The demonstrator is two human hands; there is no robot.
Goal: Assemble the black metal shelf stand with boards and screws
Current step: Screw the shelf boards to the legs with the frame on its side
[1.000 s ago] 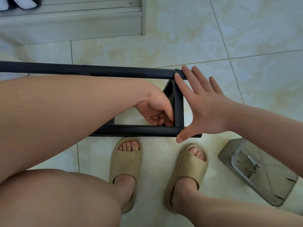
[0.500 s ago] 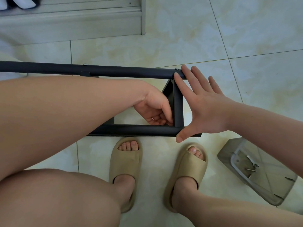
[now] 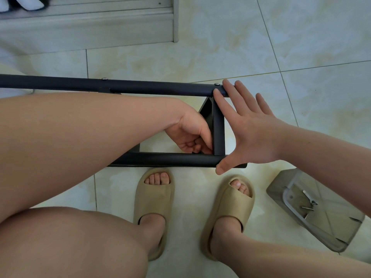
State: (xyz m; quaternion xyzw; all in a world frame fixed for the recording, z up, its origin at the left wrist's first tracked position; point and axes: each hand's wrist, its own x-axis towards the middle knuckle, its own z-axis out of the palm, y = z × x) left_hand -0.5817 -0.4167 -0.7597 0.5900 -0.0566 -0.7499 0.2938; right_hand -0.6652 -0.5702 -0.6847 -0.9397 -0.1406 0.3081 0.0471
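Observation:
The black metal frame lies on the tiled floor in front of my knees: a far tube (image 3: 140, 88), a near tube (image 3: 170, 159) and a short cross bar (image 3: 218, 133) joining them. My left hand (image 3: 188, 135) reaches inside the frame, its fingers curled at the inner corner where the cross bar meets the near tube. They seem to pinch a small screw that is mostly hidden. My right hand (image 3: 251, 133) is spread flat against the frame's right end, fingertips on the far tube and thumb on the near tube.
A clear plastic tray (image 3: 331, 233) with loose screws (image 3: 309, 199) sits on the floor at the right. My feet in beige slippers (image 3: 153, 207) stand just under the frame. A grey threshold (image 3: 90, 27) runs along the top left. Two screw heads (image 3: 216, 84) show on the far tube.
My left hand's fingers have shifted slightly at the inner corner; a small metal glint seen between them half a second ago is now covered. My right hand and the frame have stayed put.

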